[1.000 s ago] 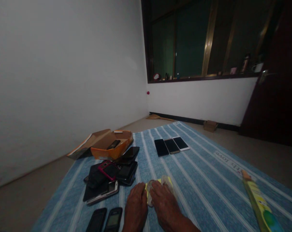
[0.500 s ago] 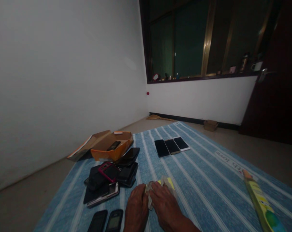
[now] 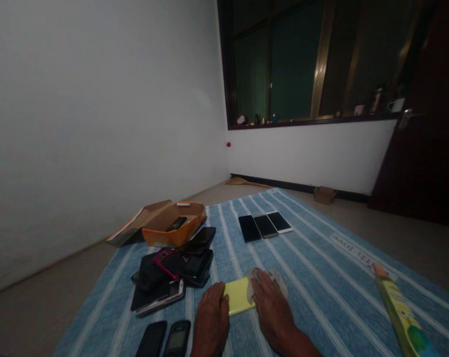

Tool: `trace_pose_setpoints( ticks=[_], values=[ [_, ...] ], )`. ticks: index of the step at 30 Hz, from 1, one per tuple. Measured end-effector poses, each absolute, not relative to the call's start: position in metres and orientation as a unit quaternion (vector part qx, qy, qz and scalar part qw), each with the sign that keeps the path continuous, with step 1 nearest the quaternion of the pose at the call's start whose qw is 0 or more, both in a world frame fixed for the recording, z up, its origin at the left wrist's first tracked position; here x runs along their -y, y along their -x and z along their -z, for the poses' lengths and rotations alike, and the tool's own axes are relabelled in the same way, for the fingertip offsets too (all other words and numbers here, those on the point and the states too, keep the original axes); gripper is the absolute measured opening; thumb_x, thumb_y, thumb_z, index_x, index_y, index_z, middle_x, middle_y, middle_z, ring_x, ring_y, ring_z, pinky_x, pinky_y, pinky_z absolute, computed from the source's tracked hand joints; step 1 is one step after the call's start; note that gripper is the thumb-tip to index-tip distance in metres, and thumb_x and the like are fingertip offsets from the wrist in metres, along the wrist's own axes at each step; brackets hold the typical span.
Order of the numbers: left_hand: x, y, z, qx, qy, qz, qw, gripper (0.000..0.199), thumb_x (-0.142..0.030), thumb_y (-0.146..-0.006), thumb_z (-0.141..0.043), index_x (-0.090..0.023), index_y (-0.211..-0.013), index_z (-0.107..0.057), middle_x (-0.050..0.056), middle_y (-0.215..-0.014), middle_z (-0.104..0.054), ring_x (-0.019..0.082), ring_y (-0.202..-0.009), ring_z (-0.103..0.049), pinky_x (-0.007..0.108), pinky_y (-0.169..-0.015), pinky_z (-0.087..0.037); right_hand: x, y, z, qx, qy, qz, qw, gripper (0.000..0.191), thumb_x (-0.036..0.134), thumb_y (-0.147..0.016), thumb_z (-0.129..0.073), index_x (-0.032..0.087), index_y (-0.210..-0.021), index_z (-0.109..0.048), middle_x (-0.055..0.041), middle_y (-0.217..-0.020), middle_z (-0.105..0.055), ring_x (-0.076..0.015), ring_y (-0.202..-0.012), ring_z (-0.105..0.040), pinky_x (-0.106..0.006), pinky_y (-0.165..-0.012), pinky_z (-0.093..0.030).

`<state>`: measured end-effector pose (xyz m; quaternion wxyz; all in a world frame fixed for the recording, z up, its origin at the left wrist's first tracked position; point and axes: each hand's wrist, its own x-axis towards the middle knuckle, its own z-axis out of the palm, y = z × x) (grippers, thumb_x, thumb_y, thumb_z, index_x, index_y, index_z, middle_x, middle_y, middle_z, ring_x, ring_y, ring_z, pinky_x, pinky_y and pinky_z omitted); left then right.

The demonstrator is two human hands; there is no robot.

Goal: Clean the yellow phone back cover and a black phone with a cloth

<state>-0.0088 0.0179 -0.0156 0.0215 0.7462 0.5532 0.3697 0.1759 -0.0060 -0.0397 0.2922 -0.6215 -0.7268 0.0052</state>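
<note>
A flat yellow rectangle [image 3: 236, 296], phone-like in shape, is laid on the striped blue cloth [image 3: 309, 282] by which the table is covered, between the two hands. Its left edge is held by the left hand [image 3: 210, 315], whose fingers are kept close together, with the thumb set against the edge. A thin, crumpled pale wipe [image 3: 280, 282] is held under the fingers of the right hand [image 3: 272, 305], and the right end of the rectangle is covered by wipe and fingers; how tightly the wipe is gripped cannot be told. To the left of the left hand, a dark phone [image 3: 151, 339] and a keypad phone [image 3: 177, 339] are placed side by side, cut off by the lower border. Beyond them a loose pile of phones [image 3: 196, 267] is heaped, with a pink-framed one [image 3: 165, 258] seen on top. Just behind the pile an orange box [image 3: 165, 239] is set with its lid opened, and a small dark phone [image 3: 176, 223] is contained in it. Farther out, three phones [image 3: 265, 226] are lined up in a row. At the far right a long printed yellow package [image 3: 399, 307] is seen lying on the cloth.
</note>
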Motion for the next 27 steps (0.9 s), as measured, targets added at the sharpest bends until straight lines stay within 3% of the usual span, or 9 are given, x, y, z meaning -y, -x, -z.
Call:
trace_pose_setpoints(
  ticks=[7,17,22,27],
  values=[
    [-0.018,0.007,0.012,-0.561,-0.735,-0.378,0.043,0.039,-0.031,-0.087,-0.04,-0.013,-0.104,-0.07,0.015,-0.105,-0.073,0.028,-0.101,-0.069,0.049,-0.092,-0.056,0.006,-0.153,0.061,0.736,0.605,-0.012,0.303,0.05,0.004,-0.089,-0.039,0.017,-0.136,-0.051,-0.0133,-0.149,-0.043,-0.0299,-0.14,-0.036,-0.054,-0.113,-0.033],
    [-0.019,0.009,0.013,-0.585,-0.676,-0.433,0.118,0.043,-0.039,-0.086,-0.038,-0.017,-0.107,-0.068,0.011,-0.109,-0.073,0.026,-0.103,-0.069,0.048,-0.095,-0.055,-0.003,-0.114,0.029,0.823,0.486,-0.032,0.292,0.052,0.014,-0.092,-0.044,0.012,-0.144,-0.04,-0.0135,-0.147,-0.046,-0.0239,-0.138,-0.039,-0.043,-0.113,-0.034],
    [-0.021,0.012,0.016,-0.589,-0.656,-0.456,0.123,0.046,-0.043,-0.086,-0.038,-0.017,-0.112,-0.066,0.011,-0.116,-0.071,0.025,-0.109,-0.067,0.045,-0.097,-0.054,-0.007,-0.118,0.017,0.841,0.456,-0.047,0.287,0.05,0.016,-0.093,-0.041,0.015,-0.143,-0.041,-0.013,-0.144,-0.049,-0.0232,-0.133,-0.043,-0.044,-0.114,-0.031],
    [-0.019,0.013,0.013,-0.59,-0.674,-0.428,0.125,0.046,-0.041,-0.086,-0.036,-0.017,-0.107,-0.069,0.011,-0.108,-0.074,0.026,-0.102,-0.07,0.046,-0.093,-0.056,-0.006,-0.117,0.008,0.843,0.448,-0.058,0.292,0.049,0.018,-0.093,-0.039,0.012,-0.142,-0.042,-0.0132,-0.14,-0.052,-0.0247,-0.129,-0.046,-0.042,-0.115,-0.029]
  ],
)
